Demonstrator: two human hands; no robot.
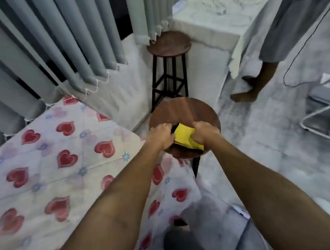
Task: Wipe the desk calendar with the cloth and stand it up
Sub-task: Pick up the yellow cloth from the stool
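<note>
Head view, hands gripping flat yellow cloth

Desk calendar mostly hidden under yellow cloth (and hands).

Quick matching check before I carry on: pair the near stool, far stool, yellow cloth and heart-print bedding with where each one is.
Things:
1. near stool
2. far stool
3. yellow cloth
4. heart-print bedding

Places:
A. beside the white-draped table
B. between left hand and right hand
C. left of the arms
D. under both hands

Pairs: 1-D, 2-A, 3-B, 4-C
</note>
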